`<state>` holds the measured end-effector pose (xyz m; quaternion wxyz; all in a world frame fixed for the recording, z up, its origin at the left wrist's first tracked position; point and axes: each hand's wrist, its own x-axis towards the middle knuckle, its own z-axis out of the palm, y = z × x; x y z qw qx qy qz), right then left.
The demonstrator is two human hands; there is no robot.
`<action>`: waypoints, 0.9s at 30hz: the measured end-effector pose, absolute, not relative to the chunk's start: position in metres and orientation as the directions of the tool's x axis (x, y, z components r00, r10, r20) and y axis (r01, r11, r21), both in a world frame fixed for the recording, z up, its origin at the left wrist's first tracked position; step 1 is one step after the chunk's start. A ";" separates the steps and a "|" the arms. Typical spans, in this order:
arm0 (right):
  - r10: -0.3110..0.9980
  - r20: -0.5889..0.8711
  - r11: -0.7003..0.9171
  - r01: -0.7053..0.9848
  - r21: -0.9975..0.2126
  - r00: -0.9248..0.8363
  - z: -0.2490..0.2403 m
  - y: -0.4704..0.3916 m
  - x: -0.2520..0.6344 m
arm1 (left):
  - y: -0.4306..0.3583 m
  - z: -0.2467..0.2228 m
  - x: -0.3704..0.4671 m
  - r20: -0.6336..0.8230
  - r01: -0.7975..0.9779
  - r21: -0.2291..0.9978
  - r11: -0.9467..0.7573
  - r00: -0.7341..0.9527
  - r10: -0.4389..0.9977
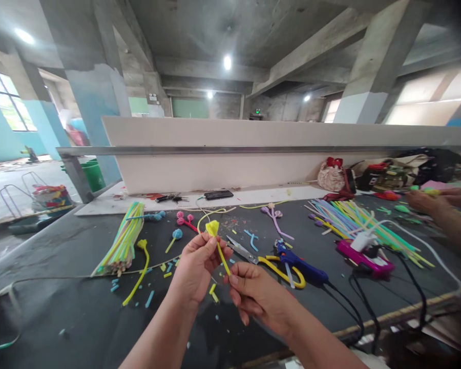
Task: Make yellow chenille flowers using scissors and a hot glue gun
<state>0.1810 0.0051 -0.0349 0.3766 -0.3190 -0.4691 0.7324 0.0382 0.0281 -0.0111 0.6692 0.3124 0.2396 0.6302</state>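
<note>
Head view: yellow flower (pixel 212 227) on yellow stem held above dark bench (pixel 100 318). Left hand (pixel 200 259) pinched together on it, just under flower head; right hand (pixel 258 294) pinched on lower stem. Yellow-handled scissors (pixel 258 259) and blue glue gun (pixel 304 264) lie beyond right hand. Leftward, pale stem bundle (pixel 125 238), second yellow flower (pixel 145 267) beside it.

fuzzy stem (pixel 223 260), metal scissor blades (pixel 245 252), smooth tabletop (pixel 100 328)

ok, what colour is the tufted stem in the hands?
The tufted stem is yellow; head view.
</note>
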 end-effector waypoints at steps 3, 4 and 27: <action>0.838 -0.154 -0.258 -0.133 -0.957 -0.523 -0.037 0.005 0.185 | 0.032 -0.008 0.030 0.063 -0.711 0.702 -0.033 0.016 0.998; 0.835 -0.186 -0.244 -0.045 -0.969 -0.517 -0.037 0.006 0.188 | 0.033 -0.008 0.029 0.057 -0.709 0.704 -0.043 -0.004 0.998; 0.984 0.124 0.090 -0.242 -0.966 -0.129 -0.013 0.015 0.203 | 0.012 -0.015 0.060 0.127 -0.168 0.983 -0.076 0.316 0.940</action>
